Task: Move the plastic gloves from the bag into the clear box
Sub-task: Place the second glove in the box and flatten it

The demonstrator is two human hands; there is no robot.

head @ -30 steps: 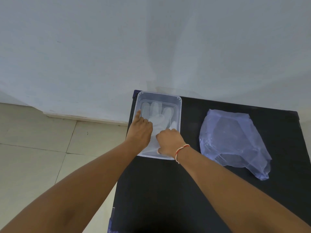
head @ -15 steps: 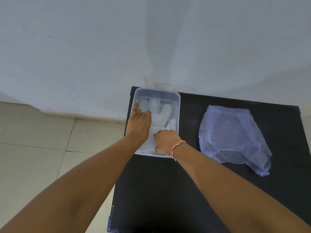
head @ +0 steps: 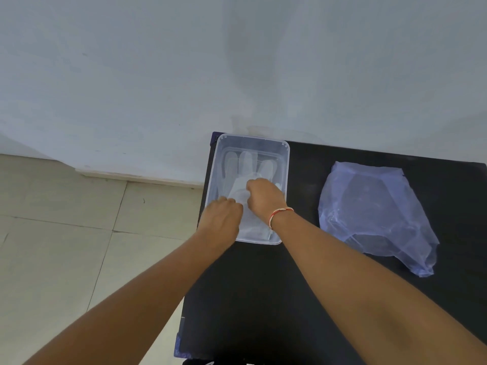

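A clear box [head: 252, 140] stands at the far left corner of the black table [head: 263, 299]. Translucent plastic gloves [head: 247, 162] lie flat inside it, fingers pointing away from me. My right hand [head: 266, 198], with a red thread on its wrist, is in the box with its fingers curled and pinched on the glove's palm area. At the box's near left side my left hand [head: 221, 219] has its fingers curled down beside the glove. Its fingertips are hidden, so a grip cannot be told. The pale blue plastic bag [head: 374, 214] lies crumpled to the right, apart from both hands.
A white wall rises right behind the table. Tiled floor [head: 66, 233] lies to the left, beyond the table's left edge, which the box nearly touches. Bare black tabletop shows between the box and the bag and in front of me.
My left hand has pulled back from the glove's fingers to the box's near left side and curled. My right hand has moved forward onto the glove's palm. The glove fingers now show uncovered.
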